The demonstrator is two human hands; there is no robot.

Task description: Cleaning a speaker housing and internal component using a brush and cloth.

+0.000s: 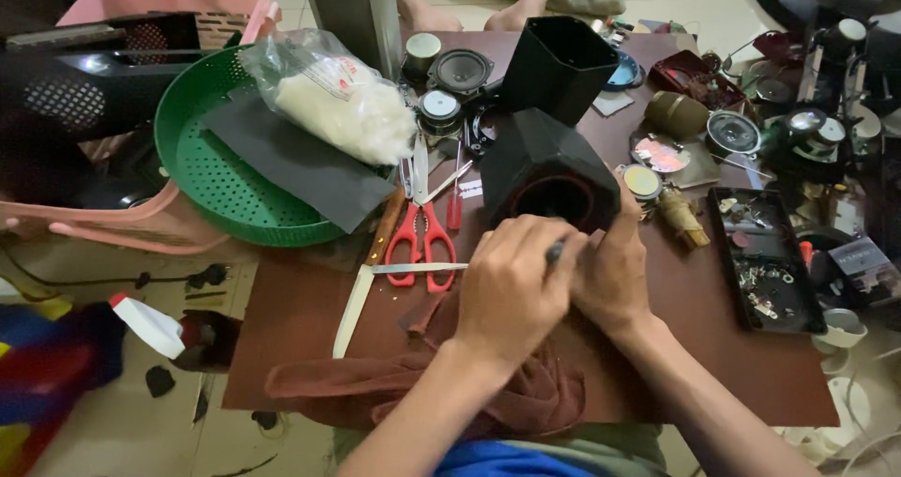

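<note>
Both hands grip at centre: left hand (511,294) closed on a thin dark tool (556,250), right hand (615,271) clasping the black speaker housing (544,163) (round opening facing them). Green basket (202,172) at ten o'clock holds a white-filled bag (328,102) and dark sheet (291,163) — black tray (751,252) at three o'clock holds small parts; bare counter (291,313) lies near the front-left edge.

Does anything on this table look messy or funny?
Yes. The brown cloth is bunched up and droops over the near table edge. A white spray bottle lies tipped over on the floor. Loose speaker parts are scattered behind the black housing that both hands work on.
</note>
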